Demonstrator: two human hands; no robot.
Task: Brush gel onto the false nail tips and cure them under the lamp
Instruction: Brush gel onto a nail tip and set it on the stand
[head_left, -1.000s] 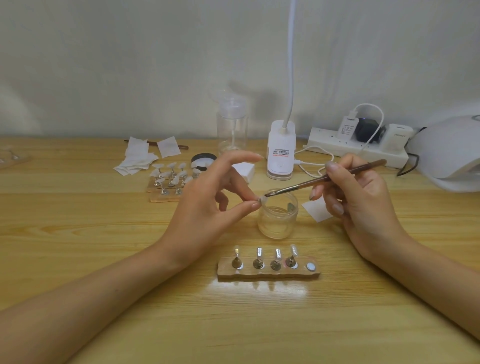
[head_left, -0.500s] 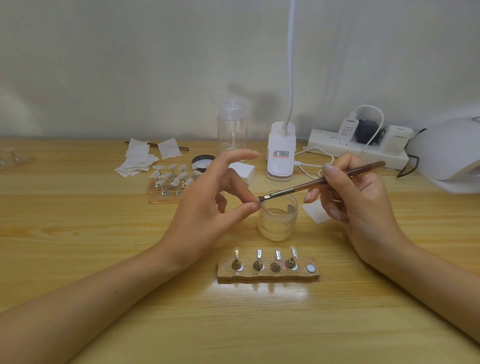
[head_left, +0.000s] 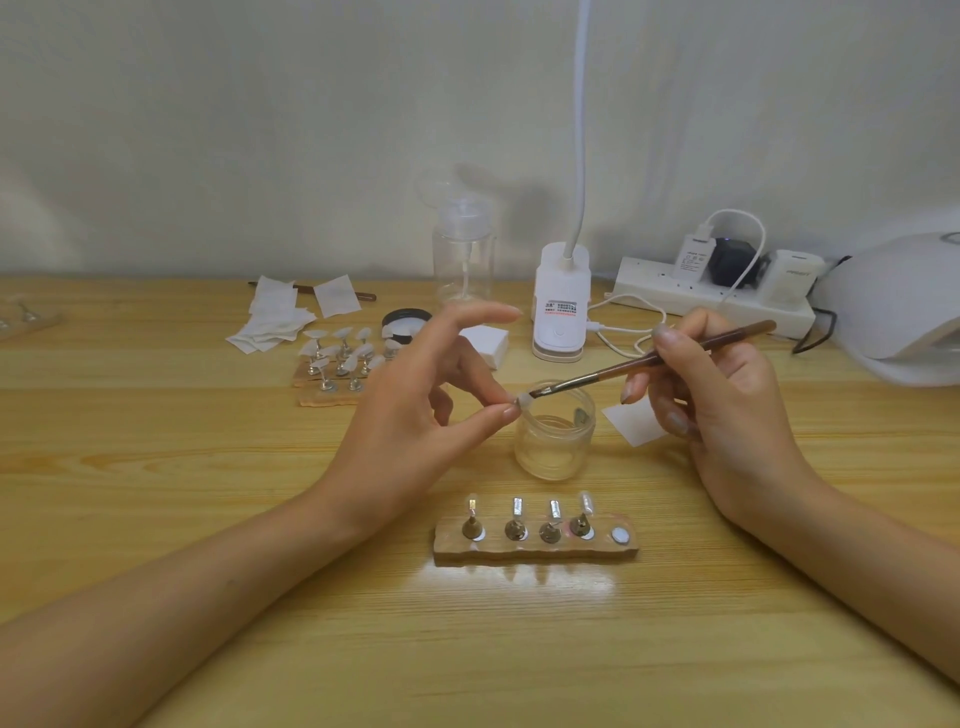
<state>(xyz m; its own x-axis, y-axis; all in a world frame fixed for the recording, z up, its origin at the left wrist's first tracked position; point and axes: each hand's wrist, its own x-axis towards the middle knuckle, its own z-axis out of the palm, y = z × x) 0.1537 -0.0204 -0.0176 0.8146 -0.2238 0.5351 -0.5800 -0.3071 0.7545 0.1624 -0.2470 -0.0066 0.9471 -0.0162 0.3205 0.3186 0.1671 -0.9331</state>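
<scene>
My left hand (head_left: 415, 410) pinches a small clear nail tip (head_left: 523, 401) between thumb and a finger, just above the rim of an open glass gel jar (head_left: 555, 439). My right hand (head_left: 717, 395) holds a brown brush (head_left: 654, 359) like a pen. Its bristles touch the pinched tip. In front of the jar lies a wooden holder (head_left: 535, 543) with several metal stands carrying nail tips and one bare magnet spot at its right end. The white curing lamp (head_left: 904, 312) sits at the far right edge.
A second holder with nail tips (head_left: 337, 364) lies behind my left hand, beside loose wipes (head_left: 275, 319) and a black jar lid (head_left: 407, 319). A clear pump bottle (head_left: 463, 249), a white desk lamp base (head_left: 562, 306) and a power strip (head_left: 711, 291) line the wall.
The brush tip has shifted slightly over the pinched nail tip, stroking it. Both hands otherwise stay in place above the jar.
</scene>
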